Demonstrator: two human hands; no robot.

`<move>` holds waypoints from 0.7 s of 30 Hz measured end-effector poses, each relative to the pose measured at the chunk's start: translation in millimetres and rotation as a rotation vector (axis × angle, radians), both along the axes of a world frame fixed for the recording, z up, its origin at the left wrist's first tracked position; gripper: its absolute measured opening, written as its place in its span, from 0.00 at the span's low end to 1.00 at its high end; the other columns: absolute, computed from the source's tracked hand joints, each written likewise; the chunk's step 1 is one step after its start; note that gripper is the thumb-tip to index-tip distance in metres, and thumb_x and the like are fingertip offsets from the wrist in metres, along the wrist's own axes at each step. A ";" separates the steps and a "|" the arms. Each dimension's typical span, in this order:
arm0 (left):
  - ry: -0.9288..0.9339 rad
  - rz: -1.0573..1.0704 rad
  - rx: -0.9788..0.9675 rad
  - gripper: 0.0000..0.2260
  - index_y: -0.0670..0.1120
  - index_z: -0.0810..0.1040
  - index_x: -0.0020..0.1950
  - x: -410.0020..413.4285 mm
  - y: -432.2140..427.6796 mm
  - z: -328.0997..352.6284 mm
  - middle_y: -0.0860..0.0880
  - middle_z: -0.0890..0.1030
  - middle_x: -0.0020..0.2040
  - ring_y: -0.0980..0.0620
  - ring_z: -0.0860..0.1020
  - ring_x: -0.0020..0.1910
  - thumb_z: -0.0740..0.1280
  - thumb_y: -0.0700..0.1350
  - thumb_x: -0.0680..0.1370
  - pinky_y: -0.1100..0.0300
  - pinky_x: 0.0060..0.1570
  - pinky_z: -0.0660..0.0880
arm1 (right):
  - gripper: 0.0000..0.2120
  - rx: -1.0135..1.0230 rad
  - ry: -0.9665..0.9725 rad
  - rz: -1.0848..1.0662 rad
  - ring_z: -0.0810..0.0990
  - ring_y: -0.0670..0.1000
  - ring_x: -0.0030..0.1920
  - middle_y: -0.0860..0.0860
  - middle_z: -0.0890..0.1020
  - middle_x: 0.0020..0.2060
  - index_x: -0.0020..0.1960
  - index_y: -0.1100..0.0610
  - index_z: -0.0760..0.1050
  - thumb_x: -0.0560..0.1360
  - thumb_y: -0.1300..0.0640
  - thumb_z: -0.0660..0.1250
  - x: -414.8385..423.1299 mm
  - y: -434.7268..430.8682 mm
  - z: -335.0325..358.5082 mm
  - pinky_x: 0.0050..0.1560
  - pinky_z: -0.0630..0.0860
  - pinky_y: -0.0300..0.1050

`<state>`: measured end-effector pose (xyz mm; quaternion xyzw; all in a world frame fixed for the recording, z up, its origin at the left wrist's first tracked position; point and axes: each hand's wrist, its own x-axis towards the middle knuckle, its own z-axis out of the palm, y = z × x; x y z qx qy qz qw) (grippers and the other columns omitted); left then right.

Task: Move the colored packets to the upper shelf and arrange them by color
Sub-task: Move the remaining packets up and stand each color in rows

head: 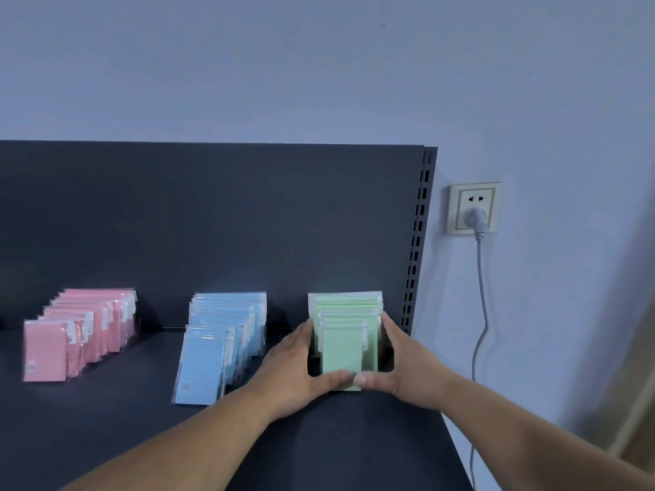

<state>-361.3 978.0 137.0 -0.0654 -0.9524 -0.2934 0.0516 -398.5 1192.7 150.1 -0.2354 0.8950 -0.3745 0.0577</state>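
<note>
Three rows of upright packets stand on the dark shelf (pixel 124 419). Pink packets (pixel 79 334) are at the left, blue packets (pixel 221 349) in the middle, green packets (pixel 345 334) at the right, near the back panel. My left hand (pixel 294 370) presses the left side of the green row and my right hand (pixel 407 366) the right side. Both thumbs meet across the bottom of the front green packet. The lower edges of the green packets are hidden by my fingers.
The shelf's right edge and a slotted upright post (pixel 418 242) stand just right of the green row. On the wall beyond sits a socket (pixel 473 207) with a grey plug and a cable (pixel 480 313) hanging down.
</note>
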 end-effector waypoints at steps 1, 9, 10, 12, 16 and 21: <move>-0.011 0.019 0.030 0.54 0.57 0.43 0.78 0.3 -0.3 -0.5 0.57 0.53 0.78 0.56 0.54 0.76 0.64 0.76 0.61 0.54 0.74 0.56 | 0.46 -0.034 0.000 -0.019 0.68 0.43 0.71 0.33 0.68 0.68 0.71 0.32 0.52 0.63 0.37 0.76 -2.6 4.8 1.5 0.65 0.67 0.34; 0.152 0.018 -0.088 0.59 0.62 0.35 0.75 0.0 4.9 25.4 0.67 0.34 0.74 0.59 0.41 0.75 0.73 0.70 0.59 0.55 0.75 0.48 | 0.16 0.028 0.245 -0.206 0.74 0.45 0.59 0.47 0.72 0.65 0.69 0.49 0.70 0.82 0.54 0.59 -28.7 7.1 41.2 0.58 0.66 0.35; 0.138 0.012 -0.126 0.59 0.61 0.35 0.76 -2.2 5.5 28.5 0.66 0.34 0.74 0.59 0.40 0.75 0.73 0.70 0.59 0.55 0.75 0.47 | 0.16 0.066 0.258 -0.188 0.74 0.45 0.58 0.47 0.73 0.64 0.69 0.49 0.71 0.82 0.55 0.58 -31.9 4.7 44.0 0.58 0.66 0.35; 0.094 0.007 -0.161 0.60 0.59 0.36 0.77 -7.3 4.9 31.2 0.64 0.37 0.75 0.59 0.40 0.76 0.74 0.69 0.59 0.55 0.76 0.46 | 0.14 0.120 0.276 -0.179 0.75 0.46 0.54 0.48 0.75 0.61 0.66 0.50 0.74 0.82 0.56 0.57 -37.6 0.3 47.2 0.58 0.69 0.37; 0.043 -0.019 -0.105 0.62 0.58 0.38 0.77 -13.0 2.7 33.2 0.68 0.41 0.73 0.60 0.50 0.75 0.76 0.68 0.56 0.58 0.73 0.56 | 0.10 0.162 0.258 -0.174 0.75 0.49 0.47 0.50 0.76 0.50 0.55 0.54 0.77 0.82 0.55 0.57 -43.4 -3.9 50.5 0.45 0.72 0.39; 0.075 -0.013 -0.128 0.63 0.57 0.41 0.77 -14.5 2.7 37.0 0.65 0.44 0.72 0.59 0.57 0.72 0.78 0.66 0.55 0.63 0.68 0.62 | 0.08 0.160 0.262 -0.190 0.76 0.48 0.46 0.48 0.76 0.48 0.51 0.52 0.75 0.81 0.57 0.58 -46.7 -8.7 51.0 0.45 0.73 0.40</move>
